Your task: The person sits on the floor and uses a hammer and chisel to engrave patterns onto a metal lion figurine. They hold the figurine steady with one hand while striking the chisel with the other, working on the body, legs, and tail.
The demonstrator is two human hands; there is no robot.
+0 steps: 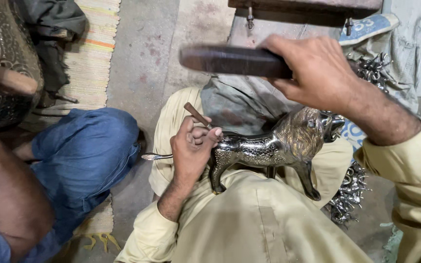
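Across seated person's lap lay metal lion figure (269, 146). Left hand (191, 151) clamped punch (197, 115) at its rump; right hand (317, 70) gripped hammer (235, 61) raised above. Mis-aimed blow could have hit fingers or dented figure.

A single camera, worn on the person's head, looks steeply down into their own lap (249, 224) from close range (near enough that the raised right hand (313, 68) looms large and slightly blurred). The concrete floor (142, 63) runs toward the top of the frame, and a neighbour's blue trouser knee (84, 151) fills the left side.
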